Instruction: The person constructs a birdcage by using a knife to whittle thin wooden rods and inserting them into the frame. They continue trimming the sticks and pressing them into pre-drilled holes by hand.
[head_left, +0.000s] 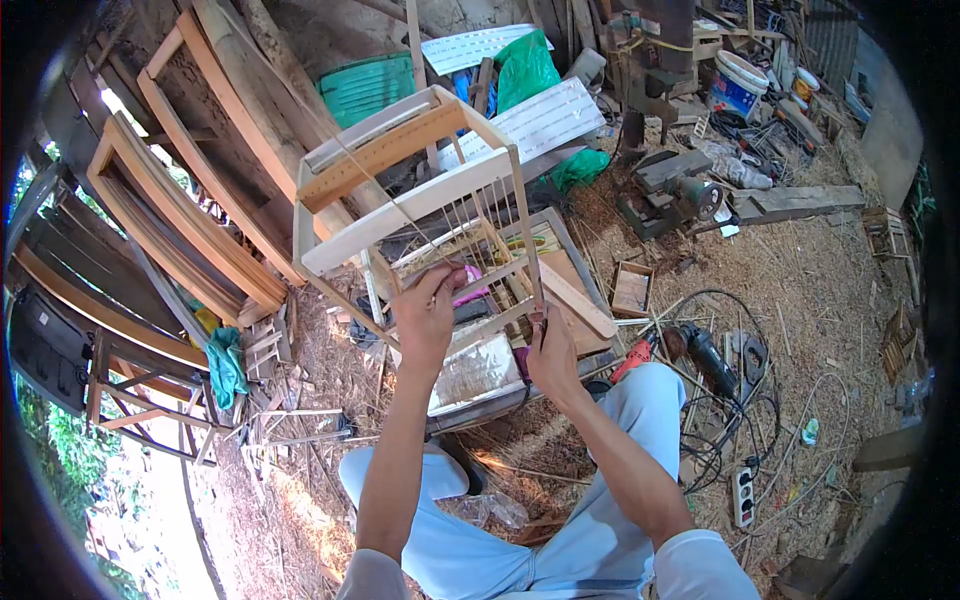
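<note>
A box-shaped wooden frame (410, 215) with thin upright rods stands in front of me, above a low bench (480, 375). My left hand (427, 305) is closed at the frame's near left side, its fingers pinched around something too small to make out. Closed around a small dark tool is my right hand (552, 350), beside the frame's near right corner post. The tool's tip is hard to see against the wood. Slender wooden strips cross between the two hands.
Curved wooden frames (180, 220) lean at the left. A small wooden box (632, 289), a power tool (708, 360) with looped cables, and a power strip (743, 497) lie at the right. A bench vise (675, 190) stands farther back. Wood shavings cover the ground.
</note>
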